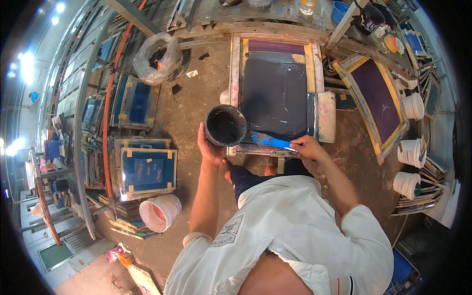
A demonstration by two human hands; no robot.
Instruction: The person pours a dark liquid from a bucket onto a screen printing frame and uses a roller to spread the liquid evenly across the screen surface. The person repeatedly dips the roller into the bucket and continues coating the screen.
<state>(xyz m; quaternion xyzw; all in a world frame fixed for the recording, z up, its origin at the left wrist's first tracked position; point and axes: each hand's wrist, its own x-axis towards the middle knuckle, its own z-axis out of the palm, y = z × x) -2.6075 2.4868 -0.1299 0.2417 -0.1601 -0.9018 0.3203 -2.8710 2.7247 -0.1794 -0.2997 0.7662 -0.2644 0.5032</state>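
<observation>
White cloth of the shirt is nearest, right below the camera. Past it, the left hand is curled round the side of a round black tub, holding it with the top tipped a bit so the inside shows. The tub hangs over the near left corner of a big frame, and its walls are coated with dark, sticky paint. The right hand has its fingers closed on the end of a blue scraper. That scraper lies flat-looking and points left at the tub, over the near edge of the frame, and its far end is smeared black; I cannot tell if it touches the tub. Inside the frame is a wide, shiny sheet of dark gray paint, with yellow tape down the sides and a purple strip at the far end. To the left, a clear bag has dark and orange bits in it, and a pale bucket is pinkish red inside. Far off, a jar holds yellow stuff near a blue bowl.
</observation>
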